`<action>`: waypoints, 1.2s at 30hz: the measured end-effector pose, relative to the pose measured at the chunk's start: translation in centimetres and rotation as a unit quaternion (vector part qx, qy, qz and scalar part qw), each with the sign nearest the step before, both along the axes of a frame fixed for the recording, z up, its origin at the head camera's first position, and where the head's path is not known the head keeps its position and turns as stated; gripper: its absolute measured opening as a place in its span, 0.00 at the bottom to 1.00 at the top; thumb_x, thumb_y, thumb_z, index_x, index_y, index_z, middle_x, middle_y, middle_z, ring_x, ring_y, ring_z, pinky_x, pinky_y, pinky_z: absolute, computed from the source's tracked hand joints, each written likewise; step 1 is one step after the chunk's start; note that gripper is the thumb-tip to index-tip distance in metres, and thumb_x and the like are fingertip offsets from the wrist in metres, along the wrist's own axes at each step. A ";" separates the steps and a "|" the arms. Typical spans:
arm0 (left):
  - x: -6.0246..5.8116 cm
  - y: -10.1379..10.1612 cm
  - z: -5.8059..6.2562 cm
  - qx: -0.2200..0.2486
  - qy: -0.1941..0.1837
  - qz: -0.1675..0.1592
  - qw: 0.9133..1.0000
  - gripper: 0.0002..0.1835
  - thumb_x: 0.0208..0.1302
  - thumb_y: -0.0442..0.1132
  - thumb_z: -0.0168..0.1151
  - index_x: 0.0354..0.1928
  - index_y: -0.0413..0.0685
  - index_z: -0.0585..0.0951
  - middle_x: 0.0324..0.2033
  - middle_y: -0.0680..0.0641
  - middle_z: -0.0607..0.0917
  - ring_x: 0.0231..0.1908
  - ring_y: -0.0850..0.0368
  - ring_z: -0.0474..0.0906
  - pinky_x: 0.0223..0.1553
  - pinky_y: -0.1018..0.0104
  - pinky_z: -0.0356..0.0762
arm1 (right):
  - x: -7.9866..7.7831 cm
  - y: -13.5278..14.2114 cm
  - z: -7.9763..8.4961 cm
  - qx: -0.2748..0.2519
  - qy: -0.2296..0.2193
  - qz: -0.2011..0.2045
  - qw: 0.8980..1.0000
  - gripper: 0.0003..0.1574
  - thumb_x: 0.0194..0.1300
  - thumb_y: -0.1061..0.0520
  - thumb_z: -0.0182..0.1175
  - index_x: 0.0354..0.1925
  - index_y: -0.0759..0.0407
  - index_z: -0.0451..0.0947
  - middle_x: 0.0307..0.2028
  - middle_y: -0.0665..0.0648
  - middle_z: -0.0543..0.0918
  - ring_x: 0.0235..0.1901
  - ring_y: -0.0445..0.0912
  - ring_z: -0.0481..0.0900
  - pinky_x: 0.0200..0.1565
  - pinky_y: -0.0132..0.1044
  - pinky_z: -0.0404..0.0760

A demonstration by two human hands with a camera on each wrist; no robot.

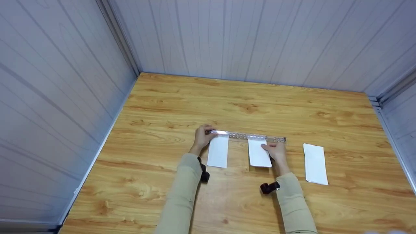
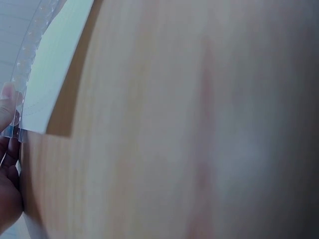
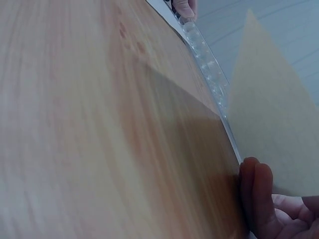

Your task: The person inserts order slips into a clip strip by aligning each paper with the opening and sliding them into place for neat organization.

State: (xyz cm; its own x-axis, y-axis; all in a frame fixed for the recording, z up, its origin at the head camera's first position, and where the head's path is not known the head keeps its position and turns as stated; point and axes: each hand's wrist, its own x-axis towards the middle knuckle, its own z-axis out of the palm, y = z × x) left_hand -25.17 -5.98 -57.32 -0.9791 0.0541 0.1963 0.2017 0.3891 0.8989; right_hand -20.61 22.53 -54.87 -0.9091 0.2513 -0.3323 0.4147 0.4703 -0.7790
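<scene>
A clear plastic strip like a ruler (image 1: 240, 136), patterned with a row of round shapes, lies crosswise on the table. My left hand (image 1: 202, 138) pinches its left end; the left wrist view shows the thumb (image 2: 7, 107) on one face. Below that end, a white paper slip (image 1: 218, 152) meets the strip along its top edge. Another white paper slip (image 1: 259, 156) hangs toward me from the strip's right half. My right hand (image 1: 277, 151) holds this slip at its right side, thumb on top. In the right wrist view the slip (image 3: 269, 109) stands tilted up off the table.
To the right of my right hand lies a small stack of white paper slips (image 1: 316, 164). The wood-grain table (image 1: 195, 104) is bordered by pale panel walls (image 1: 208, 39) at the back and sides. Dark wrist cameras (image 1: 204, 174) sit on both forearms.
</scene>
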 end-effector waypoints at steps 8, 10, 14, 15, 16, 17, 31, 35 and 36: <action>0.0 0.0 0.0 -0.007 -0.005 0.002 1.000 0.09 0.47 0.30 0.66 0.33 0.35 0.83 0.36 0.40 0.80 0.37 0.49 0.75 0.38 0.63 0.73 | 0.0 -0.6 0.1 -0.020 0.005 0.003 1.000 0.18 0.52 0.57 0.62 0.32 0.75 0.77 0.19 0.52 0.74 0.20 0.40 0.69 0.23 0.29 0.70; 0.0 0.0 0.1 -0.006 -0.005 0.003 1.000 0.09 0.47 0.30 0.66 0.33 0.34 0.83 0.36 0.40 0.80 0.37 0.49 0.75 0.38 0.63 0.73 | 0.0 -0.8 0.2 -0.026 0.005 0.000 1.000 0.16 0.52 0.57 0.62 0.30 0.73 0.78 0.18 0.49 0.73 0.19 0.39 0.68 0.23 0.29 0.69; 0.0 0.0 0.1 0.004 0.003 -0.002 1.000 0.09 0.47 0.30 0.66 0.33 0.33 0.83 0.35 0.39 0.80 0.35 0.48 0.75 0.36 0.63 0.73 | 0.1 -1.1 0.3 -0.036 0.003 -0.003 0.999 0.15 0.53 0.58 0.62 0.30 0.72 0.78 0.19 0.49 0.73 0.21 0.40 0.67 0.23 0.28 0.67; 0.0 0.0 0.1 0.006 0.005 -0.004 1.000 0.09 0.48 0.29 0.66 0.33 0.33 0.83 0.34 0.39 0.80 0.35 0.48 0.75 0.36 0.63 0.72 | 0.1 -1.1 0.3 -0.039 0.004 -0.004 0.999 0.15 0.54 0.58 0.62 0.32 0.72 0.79 0.20 0.49 0.74 0.23 0.40 0.68 0.23 0.28 0.68; 0.0 0.0 0.2 0.007 0.007 -0.006 1.000 0.09 0.48 0.29 0.66 0.33 0.33 0.82 0.34 0.39 0.80 0.35 0.48 0.75 0.35 0.63 0.72 | 0.1 -1.2 0.3 -0.040 0.005 -0.003 0.999 0.15 0.54 0.58 0.62 0.33 0.72 0.79 0.21 0.50 0.74 0.24 0.41 0.68 0.24 0.28 0.67; 0.0 0.0 0.2 0.008 0.007 -0.005 1.000 0.09 0.48 0.29 0.66 0.33 0.33 0.82 0.34 0.39 0.80 0.35 0.48 0.75 0.36 0.64 0.72 | 0.1 -1.2 0.3 -0.044 0.004 -0.004 0.999 0.15 0.53 0.58 0.62 0.32 0.72 0.79 0.21 0.50 0.74 0.24 0.41 0.68 0.24 0.28 0.67; 0.1 0.0 0.2 0.007 0.008 -0.005 1.000 0.09 0.48 0.29 0.65 0.33 0.33 0.82 0.34 0.39 0.80 0.35 0.48 0.75 0.36 0.64 0.72 | 0.0 -1.5 0.4 0.012 -0.005 0.030 0.999 0.20 0.53 0.54 0.62 0.37 0.71 0.78 0.31 0.60 0.79 0.29 0.45 0.71 0.29 0.32 0.70; 0.0 0.0 0.1 0.003 0.009 -0.007 1.000 0.08 0.48 0.28 0.65 0.34 0.33 0.82 0.35 0.39 0.80 0.36 0.48 0.75 0.37 0.63 0.73 | -0.1 -1.7 0.4 0.010 0.001 0.031 0.999 0.15 0.53 0.54 0.63 0.26 0.68 0.79 0.20 0.54 0.75 0.21 0.42 0.68 0.24 0.31 0.68; 0.0 0.0 0.1 0.002 0.009 -0.007 1.000 0.08 0.49 0.28 0.65 0.34 0.33 0.82 0.35 0.39 0.80 0.36 0.48 0.75 0.37 0.63 0.73 | -0.2 -1.8 0.3 0.009 0.005 0.031 0.999 0.14 0.53 0.54 0.63 0.22 0.66 0.78 0.16 0.51 0.72 0.19 0.40 0.66 0.22 0.30 0.66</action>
